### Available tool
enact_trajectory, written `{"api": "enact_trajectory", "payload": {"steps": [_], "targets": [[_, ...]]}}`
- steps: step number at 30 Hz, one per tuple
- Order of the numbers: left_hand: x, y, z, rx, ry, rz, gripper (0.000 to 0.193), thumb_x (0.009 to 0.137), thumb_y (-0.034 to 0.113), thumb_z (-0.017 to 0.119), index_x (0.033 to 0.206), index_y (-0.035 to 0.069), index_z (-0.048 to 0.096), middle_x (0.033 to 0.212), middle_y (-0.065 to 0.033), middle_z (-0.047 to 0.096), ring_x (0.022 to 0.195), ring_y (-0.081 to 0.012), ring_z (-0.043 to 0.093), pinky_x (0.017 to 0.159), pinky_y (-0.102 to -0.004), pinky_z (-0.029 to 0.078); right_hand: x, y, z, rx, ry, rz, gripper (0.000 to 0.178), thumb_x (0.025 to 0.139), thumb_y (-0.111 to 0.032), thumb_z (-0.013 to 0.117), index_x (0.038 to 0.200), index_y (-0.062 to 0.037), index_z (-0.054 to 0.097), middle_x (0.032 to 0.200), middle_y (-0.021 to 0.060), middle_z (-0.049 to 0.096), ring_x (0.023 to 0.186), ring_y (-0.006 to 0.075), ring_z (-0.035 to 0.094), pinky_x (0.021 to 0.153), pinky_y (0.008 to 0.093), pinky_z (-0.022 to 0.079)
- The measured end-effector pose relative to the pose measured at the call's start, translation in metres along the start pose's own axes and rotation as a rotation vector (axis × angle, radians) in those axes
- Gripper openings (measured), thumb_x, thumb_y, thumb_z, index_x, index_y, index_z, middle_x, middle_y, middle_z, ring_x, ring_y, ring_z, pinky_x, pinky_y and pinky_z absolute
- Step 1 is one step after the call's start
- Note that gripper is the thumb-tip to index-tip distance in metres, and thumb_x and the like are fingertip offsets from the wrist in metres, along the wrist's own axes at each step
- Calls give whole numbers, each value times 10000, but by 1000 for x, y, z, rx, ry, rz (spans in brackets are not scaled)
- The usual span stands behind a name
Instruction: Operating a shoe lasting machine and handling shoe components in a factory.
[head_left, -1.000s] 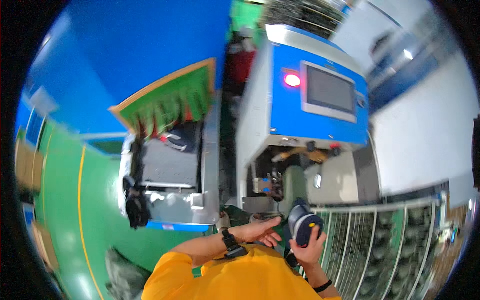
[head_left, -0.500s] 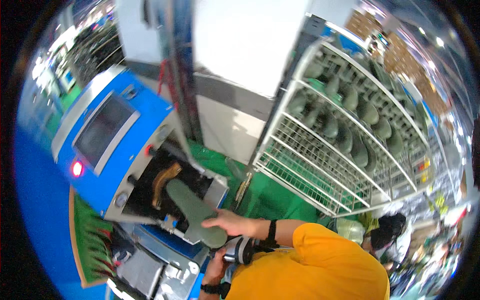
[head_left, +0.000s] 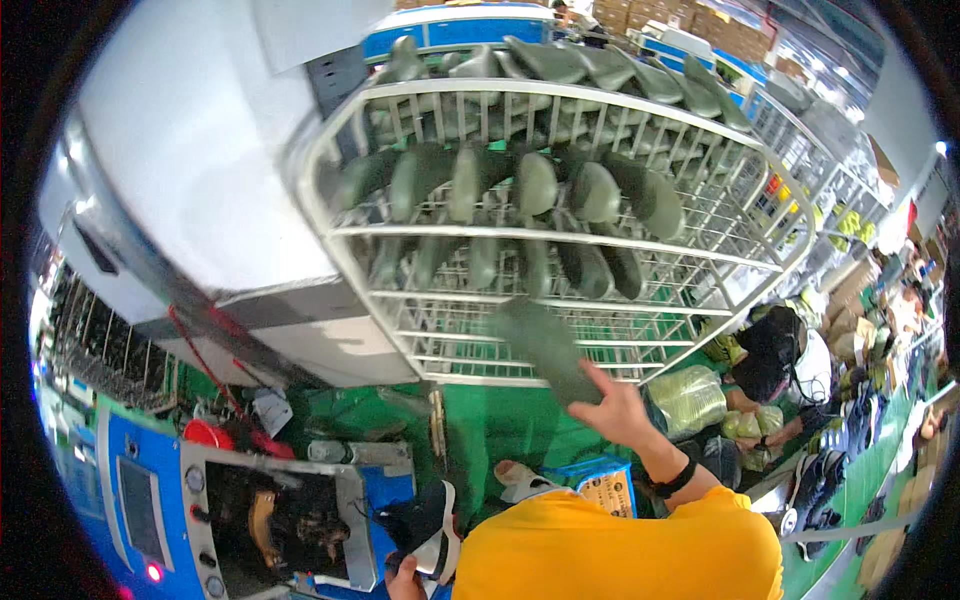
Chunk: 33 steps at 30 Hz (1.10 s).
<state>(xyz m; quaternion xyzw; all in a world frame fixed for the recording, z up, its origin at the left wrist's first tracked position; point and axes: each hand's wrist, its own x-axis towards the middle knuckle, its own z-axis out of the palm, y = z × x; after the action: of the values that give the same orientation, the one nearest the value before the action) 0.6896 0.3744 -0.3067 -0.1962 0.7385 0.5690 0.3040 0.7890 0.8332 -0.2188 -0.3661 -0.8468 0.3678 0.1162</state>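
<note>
My right hand [head_left: 612, 405] is closed around one end of a dark green shoe last [head_left: 542, 348], held out before the wire rack [head_left: 720, 258]. The far end of the last is motion-blurred and overlaps the lower shelf bars, so I cannot tell whether it touches them. Low in the view, my left hand [head_left: 404, 578] grips a dark shoe with a white sole [head_left: 436, 535], beside the machine's opening; part of that hand is cut off by the lower edge. Similar green lasts [head_left: 537, 187] stand in rows on the rack's upper shelves.
A blue machine [head_left: 172, 500] with a screen and a curved brown pad [head_left: 263, 525] in its opening is at lower left. A blue crate [head_left: 592, 462] stands in front of me. Wrapped yellowish bundles [head_left: 690, 400] and several dark shoes [head_left: 825, 480] lie at right.
The view has swung right, toward the rack. My right hand has carried the last away from the machine to the rack, while my left hand keeps the shoe near the machine.
</note>
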Motion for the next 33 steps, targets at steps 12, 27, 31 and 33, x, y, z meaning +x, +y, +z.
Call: {"api": "enact_trajectory", "payload": {"steps": [12,27,31,33], "targets": [[-13,127,156,-22,-129,-143,310,963,262,630,1201,73,569,1025,-69,637,824,-225,694,612,-373,564,209,238,-185,-168,276,227,745,664,-345,830,1268,26,602,1080,272,691,1032,345,673,907,387,525],[-17,32,26,-78,265,233,281,776,216,766,947,25,651,853,6,607,776,-122,546,699,-288,461,248,162,-39,-565,835,-183,519,983,-373,580,1345,-2,584,1362,255,576,1229,440,545,1049,498,431],[-73,-30,-66,-283,236,369,384,751,277,770,1029,31,669,1039,-42,639,988,-163,569,885,-310,455,154,35,101,-210,195,-407,458,964,-256,633,1317,33,594,1296,258,622,1222,395,582,1067,457,442],[-100,-79,-107,-455,286,449,480,753,370,800,1058,30,652,1089,-56,646,1059,-185,575,940,-329,443,106,-45,150,-127,-475,-273,425,947,-207,642,1315,3,611,1235,224,671,1144,352,650,1009,415,489]]}}
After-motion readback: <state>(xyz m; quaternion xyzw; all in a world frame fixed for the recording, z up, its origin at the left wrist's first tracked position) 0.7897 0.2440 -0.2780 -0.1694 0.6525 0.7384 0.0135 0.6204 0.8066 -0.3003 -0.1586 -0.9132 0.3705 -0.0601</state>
